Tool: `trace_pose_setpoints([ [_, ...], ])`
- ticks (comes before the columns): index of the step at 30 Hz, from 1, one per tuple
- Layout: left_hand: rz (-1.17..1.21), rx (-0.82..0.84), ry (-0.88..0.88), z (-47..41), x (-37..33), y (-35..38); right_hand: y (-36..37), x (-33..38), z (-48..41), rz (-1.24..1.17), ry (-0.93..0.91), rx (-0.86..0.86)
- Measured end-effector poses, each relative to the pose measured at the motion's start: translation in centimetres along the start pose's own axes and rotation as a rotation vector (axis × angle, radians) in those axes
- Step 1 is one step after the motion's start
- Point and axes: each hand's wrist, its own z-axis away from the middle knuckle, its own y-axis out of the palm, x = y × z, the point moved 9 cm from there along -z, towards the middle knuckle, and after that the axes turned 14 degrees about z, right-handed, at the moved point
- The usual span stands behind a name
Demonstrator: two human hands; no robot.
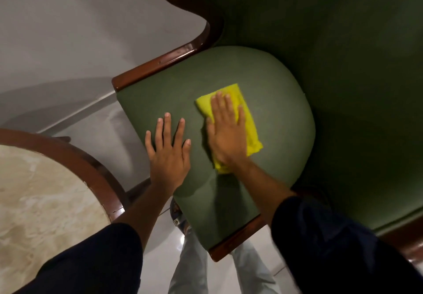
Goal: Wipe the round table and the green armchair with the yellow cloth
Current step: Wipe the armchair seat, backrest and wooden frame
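Observed: the right hand [225,131] lies flat, fingers extended and close together, palm pressing the folded yellow cloth [248,120] onto the upholstered outer face of the green armchair [343,65]. The cloth is pinned under the palm, not gripped; its edges show beyond the fingertips, along the little-finger side and at the wrist. The left hand [169,149] is fully open, fingers spread, resting bare on the same green panel just beside the cloth; it holds nothing and appears to brace the chair.

Position: the round table [75,156], marble-patterned top with a dark wood rim, sits at lower left, apart from both hands. Polished wood trim [160,64] borders the panel above and below.

Judgement: work is on the armchair stage; whether the table has been wiped cannot be told from its surface.

Risks:
1. With only palm pressure on it, the cloth may bunch or slip from under the hand on a fast stroke.
2. The curved panel may leave its edges and the wood trim missed.
3. The bare left hand may smudge the upholstery it touches
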Motion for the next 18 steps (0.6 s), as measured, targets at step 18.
trace_pose_setpoints([
  [18,0.434,0.089,-0.247,-1.5,-3.5,-2.5,-0.4,-1.3,2.6,-0.584,0.253,0.266],
])
